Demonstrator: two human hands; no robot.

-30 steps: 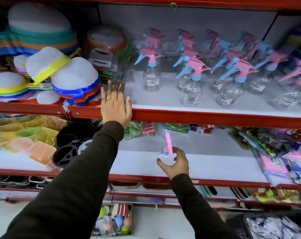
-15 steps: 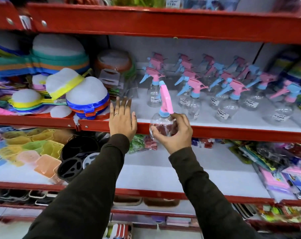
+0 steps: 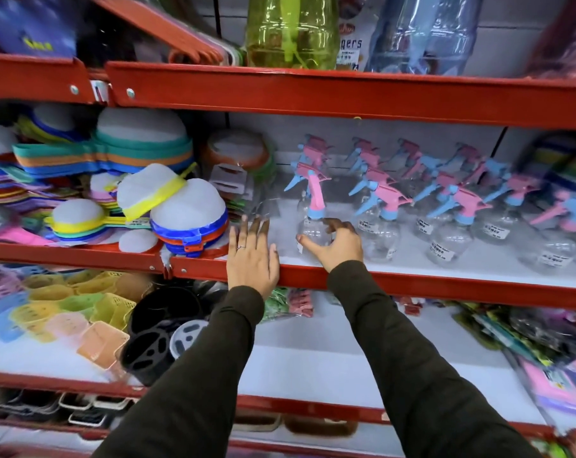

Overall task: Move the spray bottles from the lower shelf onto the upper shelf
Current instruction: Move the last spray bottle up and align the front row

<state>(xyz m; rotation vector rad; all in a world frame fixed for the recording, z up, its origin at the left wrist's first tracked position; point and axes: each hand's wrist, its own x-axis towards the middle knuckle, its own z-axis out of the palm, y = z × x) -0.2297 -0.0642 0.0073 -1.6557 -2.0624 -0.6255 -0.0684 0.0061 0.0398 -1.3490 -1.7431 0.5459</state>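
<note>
A clear spray bottle (image 3: 314,223) with a pink trigger head and blue collar stands on the upper shelf (image 3: 412,284) near its front edge. My right hand (image 3: 334,244) wraps around its clear body from the front right. My left hand (image 3: 252,256) lies flat, fingers spread, on the shelf's red front lip just left of the bottle. Several more clear spray bottles (image 3: 451,223) with pink and blue heads stand in rows behind and to the right. The white lower shelf (image 3: 313,368) between my forearms shows no spray bottle.
Stacked colourful strainers and white mesh covers (image 3: 167,206) fill the upper shelf's left part. Pastel baskets (image 3: 65,312) and black holders (image 3: 158,338) sit lower left. Packaged goods (image 3: 537,342) crowd the lower right. A red shelf (image 3: 313,90) with large bottles hangs overhead.
My right hand lifted the spray bottle from the lower shelf up over the red lip and set it onto the upper shelf. The left hand stayed on the lip. The view tilted upward.
</note>
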